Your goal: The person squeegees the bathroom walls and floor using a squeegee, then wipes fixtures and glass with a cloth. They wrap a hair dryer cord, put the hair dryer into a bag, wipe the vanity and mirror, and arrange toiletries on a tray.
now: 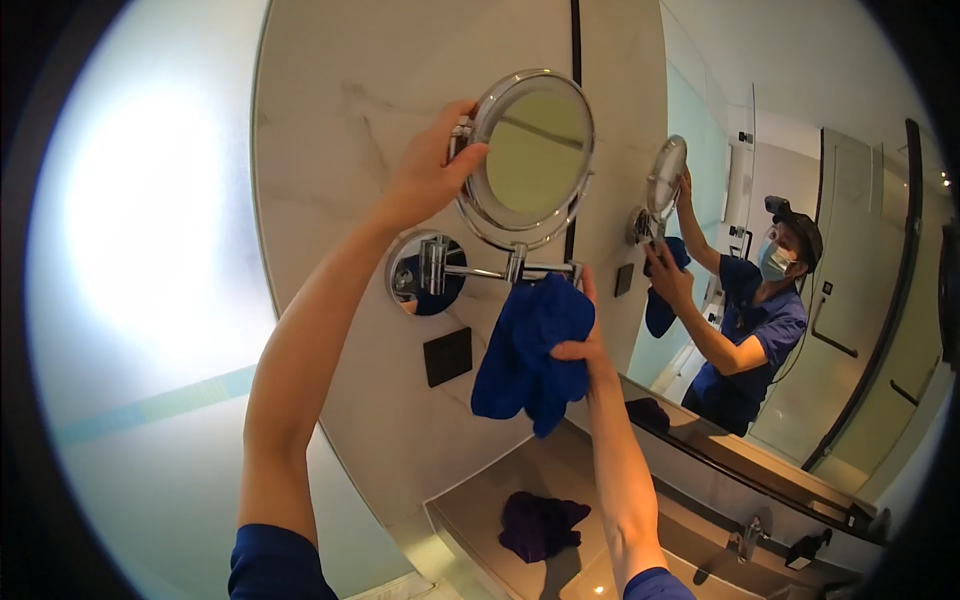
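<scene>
A round chrome-rimmed vanity mirror (538, 160) stands out from the marbled wall on a jointed chrome arm (480, 270). My left hand (437, 165) grips its left rim, thumb in front and fingers behind. Below it, my right hand (588, 345) holds a bunched blue cloth (535, 350) up against the arm's outer end, with the fingers partly hidden behind the cloth. The arm's round chrome wall plate (410, 275) is to the left of the cloth.
A large wall mirror (800, 130) on the right reflects a person in a cap and mask. Below lies a dark purple cloth (541, 526) on the brown counter (470, 515), with a faucet (748, 540) farther right. A black square plate (447, 357) is on the wall; frosted glass (150, 300) stands left.
</scene>
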Action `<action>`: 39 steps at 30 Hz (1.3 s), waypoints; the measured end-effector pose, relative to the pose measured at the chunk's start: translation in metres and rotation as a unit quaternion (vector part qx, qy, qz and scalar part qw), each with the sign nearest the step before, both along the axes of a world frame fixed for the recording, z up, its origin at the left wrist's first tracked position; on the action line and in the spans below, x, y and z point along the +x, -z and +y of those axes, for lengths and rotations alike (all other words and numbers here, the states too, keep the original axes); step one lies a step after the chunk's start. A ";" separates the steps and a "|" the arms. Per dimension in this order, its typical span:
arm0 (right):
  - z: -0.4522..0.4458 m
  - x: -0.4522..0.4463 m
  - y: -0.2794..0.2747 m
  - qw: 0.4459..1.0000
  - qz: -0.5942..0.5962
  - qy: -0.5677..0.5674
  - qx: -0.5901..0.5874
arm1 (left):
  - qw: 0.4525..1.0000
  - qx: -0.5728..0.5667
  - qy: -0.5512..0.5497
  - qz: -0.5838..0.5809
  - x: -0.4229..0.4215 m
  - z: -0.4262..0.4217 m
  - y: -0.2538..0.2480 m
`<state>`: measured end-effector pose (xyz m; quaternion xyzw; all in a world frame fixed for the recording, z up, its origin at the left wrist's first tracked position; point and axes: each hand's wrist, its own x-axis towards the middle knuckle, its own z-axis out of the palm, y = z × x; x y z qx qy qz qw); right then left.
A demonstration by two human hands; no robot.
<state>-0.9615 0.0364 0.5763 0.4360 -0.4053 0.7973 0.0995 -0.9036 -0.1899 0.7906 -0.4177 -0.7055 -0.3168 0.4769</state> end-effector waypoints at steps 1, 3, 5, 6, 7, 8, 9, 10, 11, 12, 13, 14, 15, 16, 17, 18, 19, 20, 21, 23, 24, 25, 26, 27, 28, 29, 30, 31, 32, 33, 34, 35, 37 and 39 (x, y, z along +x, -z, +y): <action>-0.001 0.012 -0.006 0.999 0.033 0.032 0.011 | 0.999 0.006 0.032 -0.032 0.002 -0.007 -0.001; -0.004 0.039 -0.010 0.992 0.055 0.106 0.033 | 0.990 0.019 0.097 -0.096 0.010 -0.017 -0.001; -0.008 0.065 -0.014 0.976 0.071 0.195 0.060 | 0.987 0.040 0.111 -0.111 0.014 -0.022 0.000; -0.012 0.074 -0.015 0.965 0.077 0.239 0.074 | 0.984 0.051 0.119 -0.121 0.014 -0.026 0.002; -0.015 0.082 -0.016 0.958 0.068 0.266 0.083 | 0.984 0.062 0.121 -0.119 0.014 -0.029 0.003; -0.017 0.085 -0.014 0.945 0.079 0.302 0.102 | 0.983 0.071 0.124 -0.117 0.014 -0.031 0.005; -0.018 0.087 -0.014 0.928 0.090 0.340 0.121 | 0.982 0.080 0.130 -0.114 0.012 -0.032 0.006; -0.019 0.088 -0.013 0.910 0.101 0.378 0.140 | 0.981 0.085 0.137 -0.109 0.010 -0.033 0.007; -0.019 0.089 -0.013 0.906 0.111 0.383 0.141 | 0.980 0.089 0.144 -0.104 0.009 -0.034 0.008; -0.021 0.090 -0.012 0.903 0.120 0.388 0.140 | 0.979 0.093 0.151 -0.098 0.007 -0.035 0.007; -0.022 0.090 -0.012 0.900 0.129 0.392 0.140 | 0.980 0.089 0.148 -0.098 0.005 -0.036 0.007; -0.022 0.091 -0.012 0.904 0.123 0.386 0.137 | 0.981 0.086 0.143 -0.099 0.005 -0.038 0.006; -0.023 0.093 -0.013 0.908 0.117 0.379 0.135 | 0.982 0.084 0.137 -0.101 0.004 -0.039 0.007; -0.024 0.094 -0.013 0.913 0.110 0.371 0.134 | 0.982 0.078 0.134 -0.106 0.005 -0.040 0.008; -0.024 0.096 -0.013 0.913 0.107 0.370 0.135 | 0.983 0.073 0.130 -0.110 0.006 -0.040 0.007; -0.024 0.097 -0.013 0.914 0.104 0.369 0.136 | 0.983 0.068 0.125 -0.112 0.008 -0.041 0.007; -0.024 0.098 -0.013 0.914 0.102 0.368 0.138 | 0.982 0.069 0.133 -0.114 0.011 -0.040 0.006; -0.024 0.099 -0.013 0.913 0.105 0.371 0.137 | 0.981 0.070 0.141 -0.115 0.014 -0.038 0.005; -0.025 0.100 -0.014 0.911 0.109 0.374 0.137 | 0.979 0.071 0.150 -0.116 0.016 -0.038 0.005; -0.025 0.103 -0.014 0.910 0.112 0.374 0.138 | 0.972 0.107 0.170 -0.121 0.007 -0.040 0.004; -0.025 0.105 -0.015 0.911 0.112 0.372 0.139 | 0.968 0.124 0.181 -0.123 0.003 -0.042 0.003; -0.024 0.105 -0.015 0.911 0.112 0.371 0.140 | 0.968 0.123 0.187 -0.111 -0.001 -0.043 0.001; -0.025 0.105 -0.015 0.909 0.112 0.376 0.143 | 0.968 0.123 0.194 -0.099 -0.002 -0.043 -0.001; -0.025 0.105 -0.015 0.906 0.112 0.381 0.145 | 0.968 0.122 0.201 -0.087 -0.001 -0.042 -0.001; -0.025 0.105 -0.015 0.904 0.113 0.386 0.146 | 0.953 0.142 0.230 -0.139 0.001 -0.042 -0.002; -0.025 0.105 -0.016 0.898 0.115 0.397 0.153 | 0.933 0.160 0.260 -0.189 0.007 -0.041 -0.004; -0.025 0.105 -0.016 0.891 0.117 0.408 0.159 | 0.910 0.177 0.288 -0.238 0.010 -0.039 -0.005; -0.025 0.106 -0.016 0.885 0.118 0.419 0.165 | 0.925 0.175 0.241 -0.235 0.010 -0.036 -0.004; -0.024 0.106 -0.016 0.884 0.111 0.420 0.175 | 0.937 0.173 0.193 -0.233 0.010 -0.031 -0.002; -0.023 0.105 -0.017 0.883 0.105 0.420 0.184 | 0.947 0.170 0.144 -0.230 0.010 -0.030 0.000; -0.022 0.105 -0.017 0.882 0.098 0.420 0.192 | 0.958 0.148 0.137 -0.205 0.010 -0.031 0.002; -0.020 0.104 -0.016 0.883 0.098 0.418 0.193 | 0.967 0.126 0.131 -0.180 0.008 -0.034 0.005; -0.018 0.097 -0.014 0.884 0.102 0.412 0.194 | 0.975 0.098 0.135 -0.146 0.002 -0.036 0.010; -0.018 0.094 -0.015 0.891 0.109 0.402 0.181 | 0.973 0.102 0.153 -0.143 0.008 -0.031 0.012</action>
